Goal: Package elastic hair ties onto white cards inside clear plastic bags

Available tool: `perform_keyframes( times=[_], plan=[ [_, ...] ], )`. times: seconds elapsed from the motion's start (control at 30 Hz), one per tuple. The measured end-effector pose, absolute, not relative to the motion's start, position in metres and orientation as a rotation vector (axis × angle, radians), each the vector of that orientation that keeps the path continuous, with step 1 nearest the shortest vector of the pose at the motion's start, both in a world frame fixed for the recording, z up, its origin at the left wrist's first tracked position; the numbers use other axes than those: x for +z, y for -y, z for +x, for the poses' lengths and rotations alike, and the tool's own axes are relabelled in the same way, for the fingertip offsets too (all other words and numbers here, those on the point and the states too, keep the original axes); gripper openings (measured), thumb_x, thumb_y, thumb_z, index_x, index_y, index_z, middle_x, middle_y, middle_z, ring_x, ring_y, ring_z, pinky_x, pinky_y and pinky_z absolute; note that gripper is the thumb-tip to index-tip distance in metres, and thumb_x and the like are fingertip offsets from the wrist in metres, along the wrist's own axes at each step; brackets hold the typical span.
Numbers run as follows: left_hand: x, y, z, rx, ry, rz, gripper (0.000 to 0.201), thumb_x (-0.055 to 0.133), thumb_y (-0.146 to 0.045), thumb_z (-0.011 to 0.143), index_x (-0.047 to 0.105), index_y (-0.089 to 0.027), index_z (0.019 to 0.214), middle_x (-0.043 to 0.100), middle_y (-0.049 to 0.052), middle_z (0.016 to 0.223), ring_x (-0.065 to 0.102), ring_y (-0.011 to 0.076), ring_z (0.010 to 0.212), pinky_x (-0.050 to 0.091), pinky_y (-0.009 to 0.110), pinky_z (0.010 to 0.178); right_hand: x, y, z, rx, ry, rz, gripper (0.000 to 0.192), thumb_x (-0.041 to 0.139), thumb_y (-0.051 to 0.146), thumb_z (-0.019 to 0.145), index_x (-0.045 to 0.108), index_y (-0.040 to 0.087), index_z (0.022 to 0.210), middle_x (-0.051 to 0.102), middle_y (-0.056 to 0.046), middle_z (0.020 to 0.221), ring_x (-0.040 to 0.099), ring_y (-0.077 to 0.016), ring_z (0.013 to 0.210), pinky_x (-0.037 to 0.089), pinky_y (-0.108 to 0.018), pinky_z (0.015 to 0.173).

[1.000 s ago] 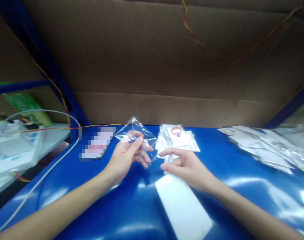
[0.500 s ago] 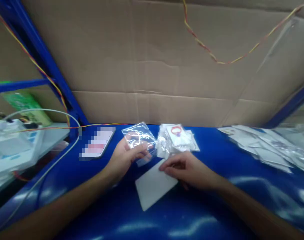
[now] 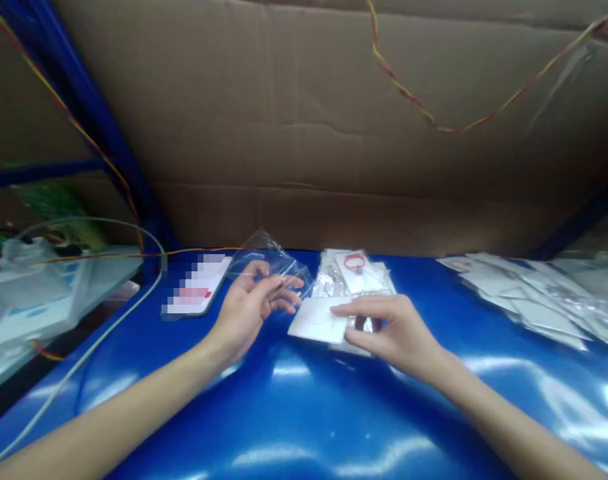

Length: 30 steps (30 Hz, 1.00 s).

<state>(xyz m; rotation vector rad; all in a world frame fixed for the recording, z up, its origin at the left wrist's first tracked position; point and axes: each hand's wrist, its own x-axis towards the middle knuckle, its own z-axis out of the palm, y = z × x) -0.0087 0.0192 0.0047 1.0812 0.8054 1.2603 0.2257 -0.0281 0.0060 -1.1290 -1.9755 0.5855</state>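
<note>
Head view of a blue work surface [image 3: 304, 413] backed by a cardboard wall [image 3: 304, 147]. The left hand [image 3: 249, 307] is raised just above the surface, palm turned inward, with a clear plastic bag [image 3: 271, 263] pinched lightly between thumb and curled fingers; the bag's mouth faces the right hand. The right hand [image 3: 384, 327] grips a white card [image 3: 318, 319] by its right edge, index finger on top and thumb beneath, so that the card's free end points toward the bag and lies just short of the left fingertips. Directly beyond the right hand's grip, touching the far edge of the card, lies a stack of filled bags [image 3: 357, 273], the top one showing a red loop on a white insert. Left of the left hand's grip, near the bag, rests a phone [image 3: 197, 287] with its screen pixelated. Well to the right of the right hand lies a spread of flat packets [image 3: 534, 297]. A grey cable [image 3: 109, 320] runs along the surface's left edge, and a red-and-yellow wire [image 3: 434, 120] hangs across the cardboard.
</note>
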Motion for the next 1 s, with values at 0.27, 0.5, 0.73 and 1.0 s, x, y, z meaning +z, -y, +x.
perform_keyframes(
  times=[0.27, 0.5, 0.73, 1.0],
  plan=[
    [0.009, -0.019, -0.01, 1.227, -0.777, 0.988, 0.026, 0.071, -0.014, 0.076, 0.046, -0.021, 0.08, 0.076, 0.003, 0.078, 0.071, 0.0182, 0.065, 0.054, 0.027, 0.059, 0.004, 0.027, 0.23, 0.311, 2.013, -1.05, 0.012, 0.078, 0.03, 0.086, 0.086, 0.023, 0.092, 0.059, -0.002, 0.069, 0.055, -0.0153, 0.063, 0.04, -0.027, 0.057],
    [0.009, -0.02, -0.011, 1.187, -0.76, 0.965, 0.025, 0.066, -0.013, 0.079, 0.043, -0.022, 0.079, 0.08, 0.008, 0.089, 0.073, 0.0209, 0.071, 0.054, 0.03, 0.062, 0.008, 0.027, 0.223, 0.876, 1.629, -1.263, 0.021, 0.069, 0.038, 0.09, 0.074, 0.017, 0.092, 0.073, -0.005, 0.078, 0.063, -0.0161, 0.06, 0.043, -0.024, 0.049],
    [0.008, -0.019, -0.01, 1.24, -0.742, 1.037, 0.025, 0.068, -0.015, 0.082, 0.045, -0.022, 0.078, 0.08, 0.006, 0.089, 0.073, 0.0225, 0.104, 0.051, 0.027, 0.08, 0.008, 0.026, 0.221, 1.022, 1.369, -1.326, 0.036, 0.076, 0.042, 0.082, 0.058, 0.019, 0.103, 0.072, 0.0, 0.062, 0.055, -0.0126, 0.04, 0.033, -0.02, 0.037],
    [0.004, -0.022, -0.011, 1.283, -0.801, 1.052, 0.026, 0.068, -0.015, 0.078, 0.044, -0.022, 0.076, 0.08, 0.006, 0.094, 0.071, 0.0209, 0.097, 0.05, 0.027, 0.074, 0.016, 0.026, 0.221, 1.024, 1.304, -1.222, 0.039, 0.078, 0.046, 0.079, 0.055, 0.021, 0.099, 0.058, 0.008, 0.047, 0.043, -0.008, 0.034, 0.028, -0.019, 0.035]
  ],
)
